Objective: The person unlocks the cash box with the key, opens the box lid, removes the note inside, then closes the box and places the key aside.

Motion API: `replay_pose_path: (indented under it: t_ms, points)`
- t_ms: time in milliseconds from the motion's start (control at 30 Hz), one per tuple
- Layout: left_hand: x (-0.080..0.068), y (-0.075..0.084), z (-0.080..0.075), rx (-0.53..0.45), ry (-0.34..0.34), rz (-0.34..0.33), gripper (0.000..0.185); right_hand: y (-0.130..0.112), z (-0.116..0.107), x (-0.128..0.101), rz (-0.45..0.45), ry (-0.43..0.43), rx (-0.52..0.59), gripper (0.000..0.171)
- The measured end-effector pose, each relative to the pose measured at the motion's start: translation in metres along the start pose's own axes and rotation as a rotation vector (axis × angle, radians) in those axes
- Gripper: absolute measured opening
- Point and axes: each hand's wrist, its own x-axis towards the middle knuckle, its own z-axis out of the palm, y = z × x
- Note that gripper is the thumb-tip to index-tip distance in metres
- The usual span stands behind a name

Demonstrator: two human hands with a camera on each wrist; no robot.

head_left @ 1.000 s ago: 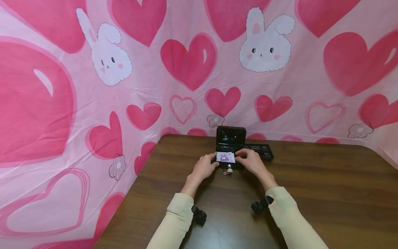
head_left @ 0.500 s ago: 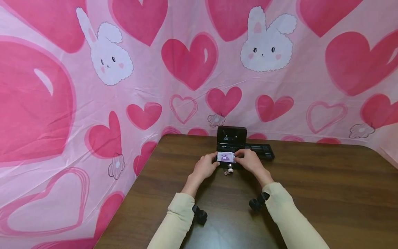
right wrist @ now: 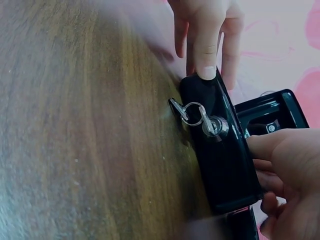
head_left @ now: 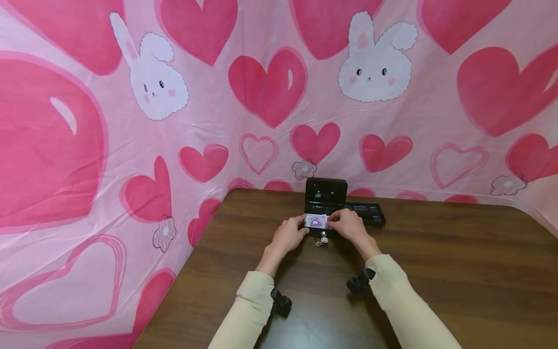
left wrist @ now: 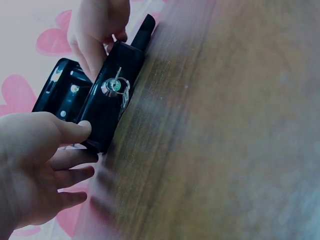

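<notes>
1. Small black box [head_left: 324, 213] at the far middle of the brown table [head_left: 436, 271], close to the pink cloth wall [head_left: 87, 145] with hearts and bunnies.
2. Lid [head_left: 326, 190] up, standing at the back of the box.
3. Paper note [head_left: 317, 221] with a purple picture lying flat over the open top of the box.
4. Left hand [head_left: 287, 235] at the left end of the box, thumb tip pressed on the front corner, other fingers [left wrist: 75, 175] loosely spread beside the box, wrapped around nothing.
5. Right hand [head_left: 348, 226] at the right end of the box, thumb on the front edge, fingers curled over the top by the right edge of the note. Cannot tell if those fingers pinch the note or just rest on it.
6. Key [right wrist: 216, 125] in the lock on the front of the box, a second key [right wrist: 178, 109] hanging from its ring, touching the table.
7. Black tray [head_left: 368, 213] just behind the right hand, flat on the table, right beside the box.
</notes>
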Motion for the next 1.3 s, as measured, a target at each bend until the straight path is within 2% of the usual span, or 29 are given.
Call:
replay_pose_path:
  t_ms: [167, 300, 467, 700, 933, 1300]
  points:
    - [-0.001, -0.001, -0.001, 0.001, -0.008, 0.002, 0.049, -0.002, 0.001, 0.001, -0.049, -0.004, 0.019, 0.025]
    - [-0.002, -0.002, -0.001, 0.011, -0.008, 0.001, 0.049, -0.006, 0.004, 0.001, -0.066, 0.000, 0.023, 0.024]
    - [-0.001, -0.002, 0.000, 0.008, 0.000, -0.001, 0.049, -0.008, 0.006, -0.001, -0.066, 0.014, 0.083, 0.022]
    - [-0.002, -0.003, 0.000, -0.005, -0.005, 0.001, 0.049, -0.005, 0.008, -0.003, -0.070, 0.066, 0.166, 0.019]
    - [-0.003, -0.004, 0.000, 0.003, -0.005, 0.006, 0.050, -0.003, 0.010, -0.009, -0.037, 0.112, 0.241, 0.021]
    - [-0.001, -0.006, 0.000, -0.039, -0.008, 0.010, 0.050, 0.000, 0.011, -0.016, -0.044, 0.233, 0.291, 0.023]
